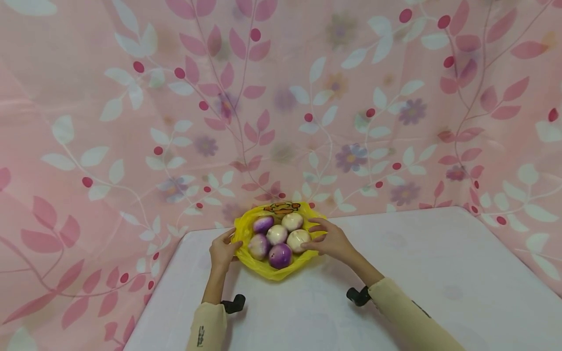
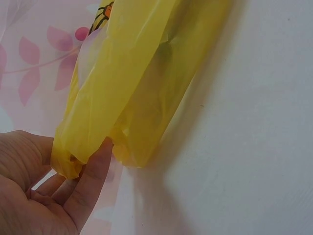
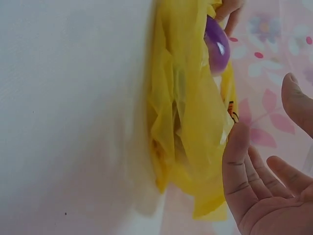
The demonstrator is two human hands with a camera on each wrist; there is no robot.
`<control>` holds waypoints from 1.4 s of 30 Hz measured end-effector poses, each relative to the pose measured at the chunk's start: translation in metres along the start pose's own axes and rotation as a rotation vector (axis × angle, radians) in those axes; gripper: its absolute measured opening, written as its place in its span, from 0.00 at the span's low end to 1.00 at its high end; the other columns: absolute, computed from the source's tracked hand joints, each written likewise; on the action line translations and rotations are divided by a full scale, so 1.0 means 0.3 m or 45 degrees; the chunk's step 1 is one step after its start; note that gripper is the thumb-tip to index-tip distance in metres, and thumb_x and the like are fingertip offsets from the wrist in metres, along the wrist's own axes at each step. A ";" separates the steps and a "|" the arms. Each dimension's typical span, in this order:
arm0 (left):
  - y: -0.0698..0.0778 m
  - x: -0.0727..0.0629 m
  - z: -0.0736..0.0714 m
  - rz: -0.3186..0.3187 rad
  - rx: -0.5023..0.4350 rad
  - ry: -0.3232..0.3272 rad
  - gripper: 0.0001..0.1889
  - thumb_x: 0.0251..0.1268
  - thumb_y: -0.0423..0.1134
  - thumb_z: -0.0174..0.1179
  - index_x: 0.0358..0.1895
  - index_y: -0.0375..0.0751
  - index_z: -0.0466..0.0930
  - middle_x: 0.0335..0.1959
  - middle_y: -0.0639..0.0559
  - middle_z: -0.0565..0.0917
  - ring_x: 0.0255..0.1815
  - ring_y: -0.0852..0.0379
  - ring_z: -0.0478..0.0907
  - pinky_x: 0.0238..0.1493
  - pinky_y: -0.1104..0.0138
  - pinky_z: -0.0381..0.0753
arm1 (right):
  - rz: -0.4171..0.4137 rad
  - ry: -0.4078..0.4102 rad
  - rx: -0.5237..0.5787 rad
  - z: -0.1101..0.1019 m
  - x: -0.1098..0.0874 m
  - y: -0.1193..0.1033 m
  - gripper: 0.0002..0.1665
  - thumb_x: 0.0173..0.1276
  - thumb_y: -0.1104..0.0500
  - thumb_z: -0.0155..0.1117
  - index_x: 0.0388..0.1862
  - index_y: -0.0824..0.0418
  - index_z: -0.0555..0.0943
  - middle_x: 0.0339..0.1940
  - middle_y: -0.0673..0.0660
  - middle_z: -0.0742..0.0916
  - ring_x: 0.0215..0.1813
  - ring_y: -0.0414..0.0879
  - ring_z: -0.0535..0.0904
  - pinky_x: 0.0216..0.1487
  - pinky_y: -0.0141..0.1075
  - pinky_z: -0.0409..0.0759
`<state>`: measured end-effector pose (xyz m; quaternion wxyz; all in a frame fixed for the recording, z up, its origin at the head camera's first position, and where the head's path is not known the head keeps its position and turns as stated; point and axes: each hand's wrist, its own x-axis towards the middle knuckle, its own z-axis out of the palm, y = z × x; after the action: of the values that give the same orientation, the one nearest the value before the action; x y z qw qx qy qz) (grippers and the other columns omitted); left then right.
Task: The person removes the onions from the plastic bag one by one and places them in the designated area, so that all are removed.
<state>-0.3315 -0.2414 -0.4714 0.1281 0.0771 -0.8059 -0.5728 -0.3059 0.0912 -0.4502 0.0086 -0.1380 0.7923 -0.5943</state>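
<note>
A yellow plastic bag (image 1: 273, 274) is spread wide at the top, its rim rolled outward. Inside lie several glossy round turnips (image 1: 280, 256), some mostly purple, others creamy white. At the bag's left side, my left hand (image 1: 222, 251) pinches the rolled rim, thumb over the inside and fingers outside, as the left wrist view shows at the hand (image 2: 54, 188). My right hand (image 1: 331, 240) is at the right side of the bag, fingers loosely spread. In the right wrist view, an index fingertip (image 3: 239, 134) meets the yellow plastic while the thumb (image 3: 296, 100) stands apart from it.
The bag stands on a white-covered table (image 1: 417, 273) near its back edge. Right behind hangs a pink curtain (image 1: 281, 122) printed with leaves and flowers. Dark wrist-worn devices (image 1: 234, 303) show at both sleeves.
</note>
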 end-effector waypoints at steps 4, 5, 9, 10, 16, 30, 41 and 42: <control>-0.002 -0.002 -0.001 -0.008 0.008 0.003 0.27 0.60 0.27 0.66 0.65 0.37 0.76 0.60 0.30 0.77 0.41 0.39 0.85 0.23 0.56 0.87 | 0.020 -0.012 -0.003 0.015 0.018 0.017 0.50 0.51 0.52 0.82 0.71 0.60 0.69 0.57 0.67 0.82 0.43 0.51 0.86 0.27 0.41 0.87; -0.003 -0.003 -0.002 -0.010 0.010 0.001 0.27 0.60 0.27 0.66 0.65 0.37 0.76 0.60 0.30 0.76 0.41 0.38 0.85 0.24 0.55 0.87 | 0.033 -0.014 -0.009 0.017 0.022 0.023 0.50 0.51 0.52 0.82 0.71 0.61 0.69 0.56 0.67 0.82 0.43 0.50 0.86 0.27 0.41 0.87; -0.003 -0.004 -0.004 -0.024 0.009 -0.006 0.27 0.60 0.27 0.66 0.65 0.37 0.76 0.60 0.30 0.76 0.42 0.38 0.85 0.27 0.51 0.87 | 0.085 -0.011 -0.053 0.024 0.028 0.036 0.50 0.51 0.53 0.82 0.71 0.62 0.68 0.55 0.65 0.83 0.38 0.48 0.85 0.27 0.42 0.87; -0.004 -0.003 -0.004 -0.021 0.007 -0.008 0.27 0.60 0.27 0.66 0.65 0.37 0.76 0.60 0.29 0.76 0.42 0.38 0.85 0.27 0.51 0.87 | 0.100 -0.009 -0.069 0.026 0.029 0.038 0.50 0.51 0.54 0.82 0.71 0.61 0.68 0.55 0.64 0.83 0.37 0.47 0.84 0.27 0.42 0.87; -0.006 0.006 -0.005 -0.020 0.004 -0.016 0.27 0.61 0.27 0.65 0.66 0.37 0.76 0.61 0.29 0.76 0.41 0.39 0.85 0.24 0.56 0.87 | 0.170 -0.002 -0.173 0.030 0.035 0.045 0.50 0.50 0.51 0.82 0.70 0.60 0.70 0.54 0.62 0.84 0.32 0.45 0.82 0.26 0.42 0.86; 0.001 -0.004 0.002 -0.036 -0.007 -0.027 0.27 0.61 0.26 0.65 0.65 0.36 0.76 0.60 0.28 0.76 0.43 0.37 0.84 0.28 0.51 0.87 | 0.282 0.081 -0.294 0.050 0.062 0.056 0.49 0.49 0.44 0.82 0.67 0.60 0.73 0.56 0.65 0.81 0.38 0.49 0.81 0.22 0.39 0.85; 0.004 -0.009 0.002 -0.013 -0.001 -0.009 0.27 0.59 0.25 0.66 0.64 0.35 0.77 0.58 0.27 0.77 0.39 0.39 0.85 0.24 0.54 0.87 | 0.386 0.064 -0.290 0.068 0.090 0.065 0.50 0.46 0.36 0.80 0.64 0.58 0.74 0.43 0.57 0.84 0.29 0.47 0.83 0.21 0.40 0.83; 0.005 -0.010 0.002 -0.012 -0.002 -0.008 0.27 0.59 0.25 0.66 0.64 0.35 0.77 0.57 0.27 0.77 0.39 0.39 0.85 0.24 0.54 0.87 | 0.391 0.061 -0.283 0.070 0.091 0.066 0.50 0.46 0.36 0.80 0.64 0.57 0.75 0.42 0.56 0.84 0.29 0.47 0.83 0.22 0.40 0.83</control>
<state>-0.3288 -0.2397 -0.4707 0.1231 0.0790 -0.8056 -0.5742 -0.3326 0.0704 -0.4708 0.0650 -0.0013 0.8647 -0.4980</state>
